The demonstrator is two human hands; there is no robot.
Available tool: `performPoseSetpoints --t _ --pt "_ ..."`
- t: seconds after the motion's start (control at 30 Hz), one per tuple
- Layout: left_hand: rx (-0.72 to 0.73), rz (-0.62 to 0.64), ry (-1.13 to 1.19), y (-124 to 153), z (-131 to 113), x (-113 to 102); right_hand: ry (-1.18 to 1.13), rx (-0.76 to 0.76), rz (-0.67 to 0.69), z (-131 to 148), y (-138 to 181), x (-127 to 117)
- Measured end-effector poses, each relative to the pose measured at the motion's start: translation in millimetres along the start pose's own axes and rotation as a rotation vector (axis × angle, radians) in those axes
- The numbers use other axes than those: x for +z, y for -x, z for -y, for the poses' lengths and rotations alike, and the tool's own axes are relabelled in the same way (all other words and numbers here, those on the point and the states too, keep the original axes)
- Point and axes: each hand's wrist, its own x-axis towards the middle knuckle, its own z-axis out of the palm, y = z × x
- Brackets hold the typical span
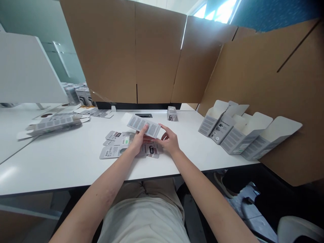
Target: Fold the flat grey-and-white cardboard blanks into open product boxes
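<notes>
Between my two hands is a grey-and-white printed carton (145, 125), tilted, with a white flap sticking out at its far left end. My left hand (138, 140) wraps around the carton's near side, thumb lying on the printed face. At the carton's right end, the fingers of my right hand (169, 138) grip the edge. Beneath my hands lie several flat, unfolded cartons (113, 152) on the white table (189, 155), partly covered by my left hand and forearm.
Several opened cartons (234, 130) stand at the right, flaps up, beside a cardboard wall (268, 84). A small closed box (171, 113) stands at the back. Flattened cartons (55, 125) lie stacked at left. Another cardboard panel (157, 54) rises behind the table. Someone's shoe (224, 185) shows below right.
</notes>
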Motion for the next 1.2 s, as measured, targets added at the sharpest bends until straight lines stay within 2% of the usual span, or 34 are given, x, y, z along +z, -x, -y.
performPoseSetpoints --t 0.5,1.07,1.2 --pt "0.016 -0.018 -0.099 5.1 -6.0 4.2 0.131 -0.159 0.003 -28.9 -1.5 2.6" --pt "0.041 -0.014 -0.108 7.3 -6.8 7.4 0.188 -0.141 -0.017 -28.0 -0.5 4.2" --pt "0.046 -0.018 -0.115 6.4 -5.9 5.6 0.196 -0.18 -0.002 -28.6 0.2 3.0"
